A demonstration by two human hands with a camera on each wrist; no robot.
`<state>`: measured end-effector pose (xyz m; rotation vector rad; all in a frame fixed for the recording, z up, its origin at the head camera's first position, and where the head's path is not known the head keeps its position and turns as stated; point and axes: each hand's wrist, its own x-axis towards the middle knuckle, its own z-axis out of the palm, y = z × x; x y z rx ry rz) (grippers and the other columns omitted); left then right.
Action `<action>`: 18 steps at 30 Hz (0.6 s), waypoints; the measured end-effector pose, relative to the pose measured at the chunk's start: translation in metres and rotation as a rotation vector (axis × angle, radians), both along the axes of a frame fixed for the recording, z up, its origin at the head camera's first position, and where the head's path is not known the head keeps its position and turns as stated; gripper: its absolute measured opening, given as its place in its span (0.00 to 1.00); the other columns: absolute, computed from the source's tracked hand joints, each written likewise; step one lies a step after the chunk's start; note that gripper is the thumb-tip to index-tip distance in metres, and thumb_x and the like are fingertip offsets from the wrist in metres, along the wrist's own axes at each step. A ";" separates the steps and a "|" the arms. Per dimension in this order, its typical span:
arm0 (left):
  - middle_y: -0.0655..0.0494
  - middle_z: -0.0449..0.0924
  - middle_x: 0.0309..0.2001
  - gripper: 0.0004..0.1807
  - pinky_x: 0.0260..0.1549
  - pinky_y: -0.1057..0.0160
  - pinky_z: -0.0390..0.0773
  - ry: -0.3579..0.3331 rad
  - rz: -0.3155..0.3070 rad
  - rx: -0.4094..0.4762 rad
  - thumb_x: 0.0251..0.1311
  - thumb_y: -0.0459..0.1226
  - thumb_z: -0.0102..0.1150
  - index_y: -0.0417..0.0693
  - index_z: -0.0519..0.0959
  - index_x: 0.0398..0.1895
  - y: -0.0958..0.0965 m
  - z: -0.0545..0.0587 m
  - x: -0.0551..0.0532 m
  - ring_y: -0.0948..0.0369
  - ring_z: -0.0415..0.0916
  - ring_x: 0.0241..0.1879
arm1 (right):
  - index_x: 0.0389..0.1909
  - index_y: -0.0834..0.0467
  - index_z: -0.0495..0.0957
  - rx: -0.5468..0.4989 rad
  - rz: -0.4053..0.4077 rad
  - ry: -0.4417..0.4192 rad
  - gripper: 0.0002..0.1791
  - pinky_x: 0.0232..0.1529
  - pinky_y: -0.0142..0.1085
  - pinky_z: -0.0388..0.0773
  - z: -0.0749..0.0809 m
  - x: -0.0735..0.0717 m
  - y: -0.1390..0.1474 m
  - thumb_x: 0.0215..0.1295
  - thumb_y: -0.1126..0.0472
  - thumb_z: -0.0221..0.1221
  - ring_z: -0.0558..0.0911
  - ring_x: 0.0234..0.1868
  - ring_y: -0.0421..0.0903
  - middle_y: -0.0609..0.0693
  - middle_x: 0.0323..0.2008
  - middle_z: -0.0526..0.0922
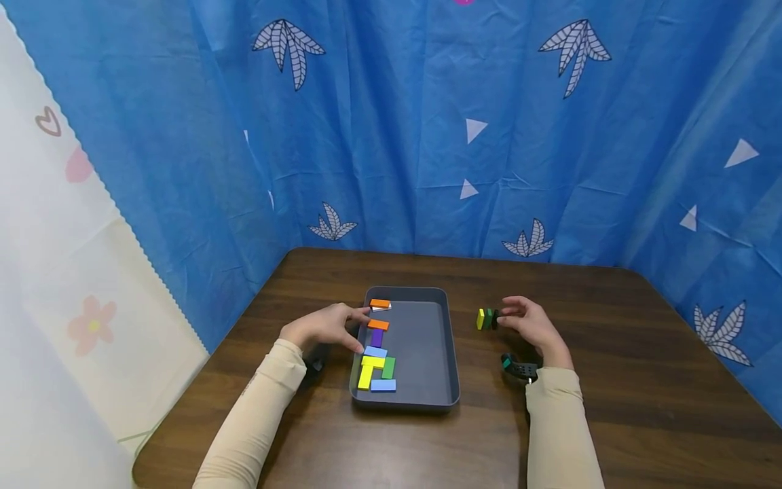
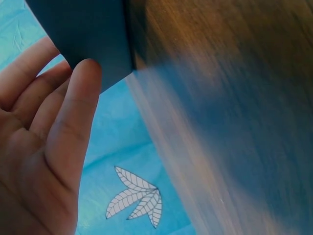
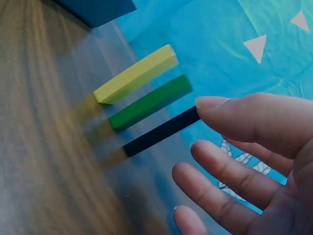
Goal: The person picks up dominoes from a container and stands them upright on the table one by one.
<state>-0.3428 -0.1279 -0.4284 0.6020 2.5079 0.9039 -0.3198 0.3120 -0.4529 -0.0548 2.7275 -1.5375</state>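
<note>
My left hand (image 1: 326, 324) is at the left rim of a dark grey tray (image 1: 452, 353), thumb and fingertips spread apart along that side. In the left wrist view its thumb (image 2: 80, 93) overlaps the tray wall (image 2: 93, 29). Inside the tray near it lie an orange block (image 1: 378, 324), a purple block (image 1: 377, 337) and a light blue block (image 1: 375, 352). My right hand (image 1: 530, 322) is beside three upright blocks: yellow (image 3: 137, 73), green (image 3: 151, 102) and black (image 3: 161, 131). Its thumb tip is right at the black block's top end; the other fingers are spread away.
Toward the tray's near left corner lie yellow blocks (image 1: 364, 377), a green block (image 1: 388, 368) and another light blue block (image 1: 383, 386). At its far left, an orange block (image 1: 380, 303) overlaps a white one. A wooden table (image 1: 629, 380) lies beneath; a blue curtain (image 1: 391, 136) hangs behind.
</note>
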 end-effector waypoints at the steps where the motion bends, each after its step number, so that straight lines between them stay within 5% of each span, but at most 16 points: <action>1: 0.59 0.59 0.78 0.40 0.68 0.42 0.68 0.002 -0.005 -0.001 0.46 0.46 0.79 0.54 0.76 0.67 0.000 0.000 -0.001 0.47 0.55 0.77 | 0.70 0.67 0.63 0.001 -0.006 0.001 0.30 0.64 0.56 0.72 0.002 0.000 0.000 0.71 0.62 0.59 0.75 0.58 0.61 0.69 0.61 0.74; 18: 0.59 0.54 0.80 0.44 0.70 0.39 0.65 0.021 -0.078 -0.058 0.45 0.48 0.80 0.54 0.74 0.69 -0.001 0.004 0.001 0.46 0.52 0.78 | 0.70 0.65 0.64 -0.011 0.002 0.137 0.30 0.60 0.53 0.78 0.041 0.005 -0.017 0.71 0.60 0.59 0.76 0.58 0.60 0.69 0.61 0.74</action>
